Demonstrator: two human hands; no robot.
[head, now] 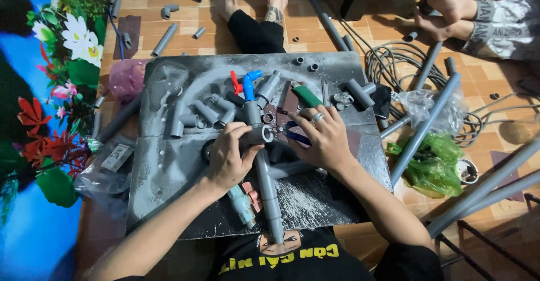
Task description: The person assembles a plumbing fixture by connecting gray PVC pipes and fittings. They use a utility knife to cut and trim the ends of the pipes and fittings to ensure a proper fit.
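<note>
Gripping a grey pipe fitting (260, 134) at centre of the work board: left hand (228, 156), fingers curled tight round the fitting where it caps a long grey pipe (269, 194) that runs down twd the person's chest. Right hand (324, 137), ring on one finger, lies palm-down just right of the fitting, fingers closed over a blue-handled tool (295, 133); exact hold on it partly hidden. A 2nd short grey pipe (289, 170) branches right from the long one, passing under the right wrist. Base: dusty grey metal board (169, 163), white powder scattered near its lower edge. On board, upper half: blue valve w/ red lever (246, 84), assorted grey elbows & couplers (194, 115), green-handled tool (307, 95). Near left forearm: pale teal fitting (242, 205) w/ pinkish bits beside it. Right of board: green plastic bag (433, 166), clear bag (422, 104), coil of grey cable (394, 62), several long grey pipes (424, 126) on tiled floor. Left: pink bag (126, 78), floral printed sheet (50, 90). Top right: another person's hands (444, 11), patterned sleeve, holding sth small; top centre, another person's legs (253, 11) in dark trousers.
</note>
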